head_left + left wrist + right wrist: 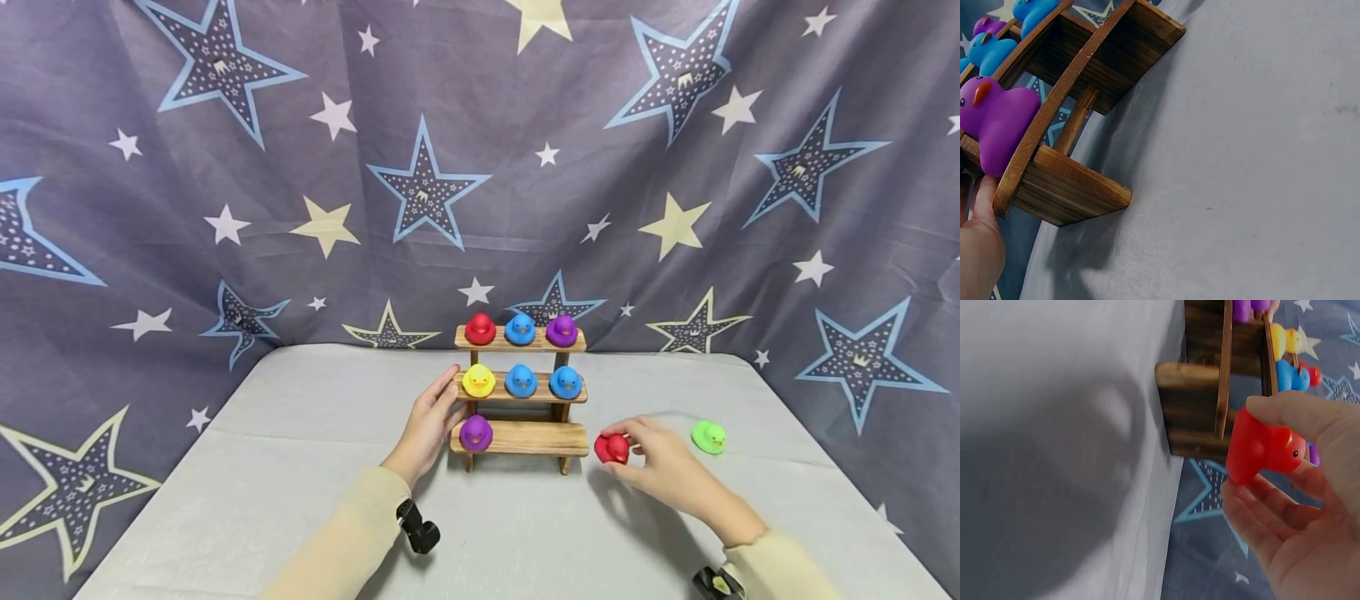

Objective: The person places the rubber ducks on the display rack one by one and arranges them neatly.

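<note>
A three-tiered wooden display stand holds several rubber ducks. My left hand grips the stand's left end by the middle tier, close to the yellow duck and the purple duck on the lowest tier. Off the stand's right end, my right hand holds a red rubber duck between thumb and fingers. In the right wrist view the thumb lies on one side of this duck, with fingertips at its other side. Behind that hand, a green duck lies on the table.
The top tier carries a red duck, a blue duck and a purple duck. Two blue ducks share the middle tier with the yellow one. A star-patterned curtain hangs behind the grey-white table.
</note>
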Motion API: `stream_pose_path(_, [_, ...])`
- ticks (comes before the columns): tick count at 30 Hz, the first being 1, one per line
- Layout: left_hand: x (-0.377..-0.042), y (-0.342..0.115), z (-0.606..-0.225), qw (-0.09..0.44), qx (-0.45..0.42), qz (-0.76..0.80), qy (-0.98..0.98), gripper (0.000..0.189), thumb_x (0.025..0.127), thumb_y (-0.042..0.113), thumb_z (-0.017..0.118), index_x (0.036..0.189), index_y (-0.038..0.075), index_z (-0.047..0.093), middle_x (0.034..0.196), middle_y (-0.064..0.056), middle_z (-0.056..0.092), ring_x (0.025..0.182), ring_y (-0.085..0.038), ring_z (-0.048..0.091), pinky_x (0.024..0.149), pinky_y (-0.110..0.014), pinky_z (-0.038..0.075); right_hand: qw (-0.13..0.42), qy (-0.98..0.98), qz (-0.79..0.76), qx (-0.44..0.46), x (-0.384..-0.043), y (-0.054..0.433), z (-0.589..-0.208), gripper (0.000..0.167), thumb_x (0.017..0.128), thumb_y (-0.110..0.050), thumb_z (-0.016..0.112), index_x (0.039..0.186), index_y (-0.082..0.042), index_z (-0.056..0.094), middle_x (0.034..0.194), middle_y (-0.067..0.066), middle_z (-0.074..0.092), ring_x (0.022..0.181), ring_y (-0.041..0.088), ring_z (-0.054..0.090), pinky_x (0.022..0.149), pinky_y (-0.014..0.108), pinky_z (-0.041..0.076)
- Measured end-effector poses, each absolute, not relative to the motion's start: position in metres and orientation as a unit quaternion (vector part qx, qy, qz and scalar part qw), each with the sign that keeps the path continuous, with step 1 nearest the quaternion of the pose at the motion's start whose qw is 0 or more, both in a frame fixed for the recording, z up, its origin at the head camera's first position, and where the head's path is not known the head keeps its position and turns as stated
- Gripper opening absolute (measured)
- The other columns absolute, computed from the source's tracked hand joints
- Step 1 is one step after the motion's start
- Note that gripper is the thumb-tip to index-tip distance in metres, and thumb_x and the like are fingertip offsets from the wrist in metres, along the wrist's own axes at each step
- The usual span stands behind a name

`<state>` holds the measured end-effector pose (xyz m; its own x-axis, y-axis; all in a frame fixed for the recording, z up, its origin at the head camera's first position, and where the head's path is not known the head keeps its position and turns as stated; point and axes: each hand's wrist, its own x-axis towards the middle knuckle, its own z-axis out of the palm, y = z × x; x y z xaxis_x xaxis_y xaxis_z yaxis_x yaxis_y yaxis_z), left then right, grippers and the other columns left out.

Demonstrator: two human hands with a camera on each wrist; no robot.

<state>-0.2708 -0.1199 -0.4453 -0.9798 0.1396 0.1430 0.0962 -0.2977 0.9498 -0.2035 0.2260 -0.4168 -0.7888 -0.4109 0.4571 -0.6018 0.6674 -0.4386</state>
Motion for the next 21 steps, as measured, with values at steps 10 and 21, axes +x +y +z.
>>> stream_pose_path(10, [-0.269, -0.119, -0.443, 0.014, 0.091, 0.802, 0.591, 0.052, 0.109, 0.015, 0.041, 0.158, 0.004, 0.027, 0.165, -0.012, 0.018, 0.146, -0.033, 0.030, 0.114, -0.036, 0.039, 0.143, -0.878, 0.331, 0.316, -0.207, 0.189, -0.417, 0.038, 0.078, -0.012, 0.085, 0.114, -0.010, 0.070, 0.104, -0.001, 0.064, 0.090, 0.013, 0.062, 0.075, 0.037, 0.061])
stream_pose_path(21, [-0.269, -0.118, -0.443, 0.014, 0.092, 0.802, 0.590, 0.052, 0.109, 0.015, 0.041, 0.158, 0.003, 0.027, 0.165, -0.012, 0.019, 0.146, -0.033, 0.030, 0.114, -0.037, 0.039, 0.120, -0.867, 0.359, 0.324, -0.216, 0.158, -0.420, 0.036, 0.081, -0.010, 0.083, 0.114, -0.010, 0.068, 0.105, -0.001, 0.060, 0.096, 0.015, 0.061, 0.084, 0.030, 0.061])
